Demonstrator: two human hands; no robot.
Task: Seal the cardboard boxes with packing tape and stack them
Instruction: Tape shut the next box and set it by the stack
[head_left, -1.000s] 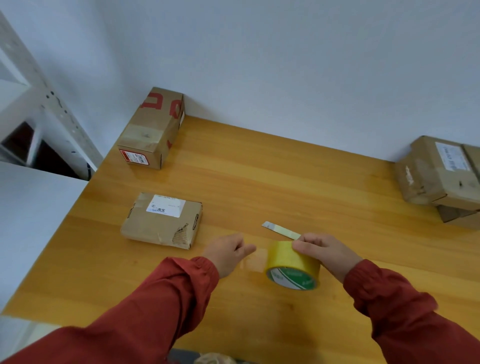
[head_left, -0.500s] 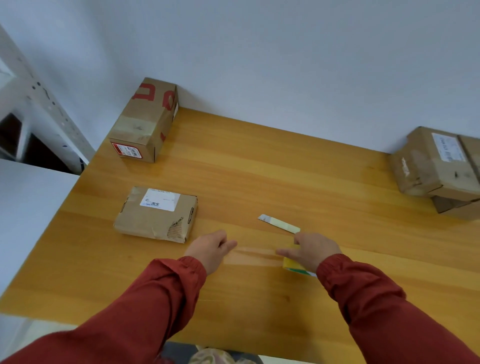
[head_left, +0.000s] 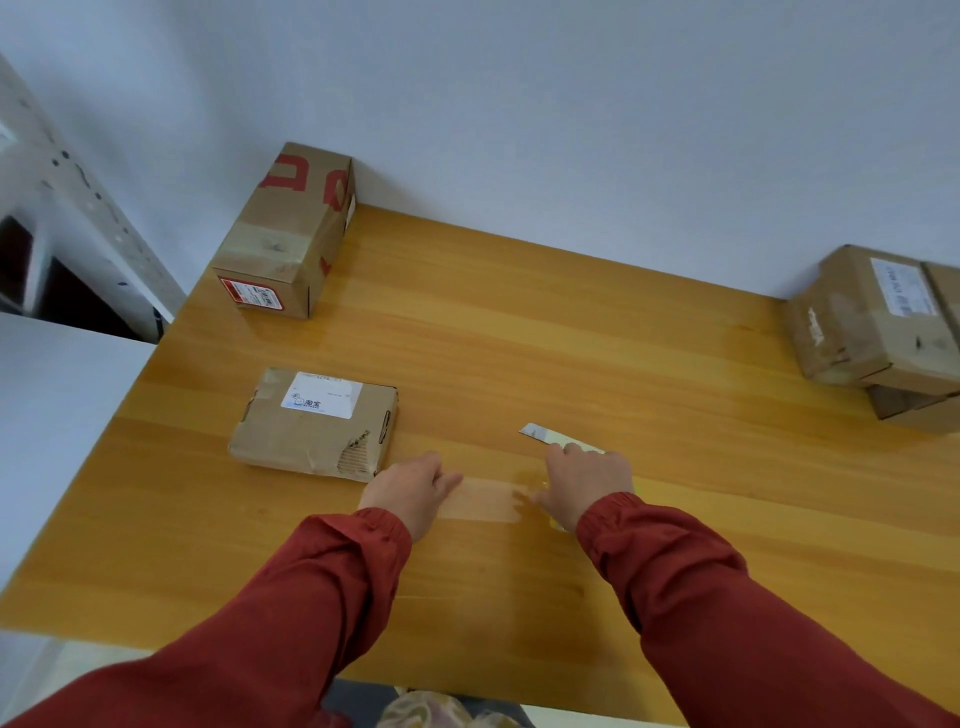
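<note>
Left grip (head_left: 410, 488) is pinching the stretched tape strip (head_left: 480, 500), right grip (head_left: 587, 483) clamping the roll (head_left: 557, 524); cutting is probably coming next.

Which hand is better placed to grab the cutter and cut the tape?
Right, probably. The right hand lies just beside the cutter, while the left hand is farther away and busy holding the free end of the tape strip.

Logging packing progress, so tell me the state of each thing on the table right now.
flat box, lying flat, corner torn
red-printed box, taped across top
right-side boxes, stacked
tape strip, stretched between hands
left hand, pinches tape strip end
right hand, grips tape roll, mostly hidden
</note>
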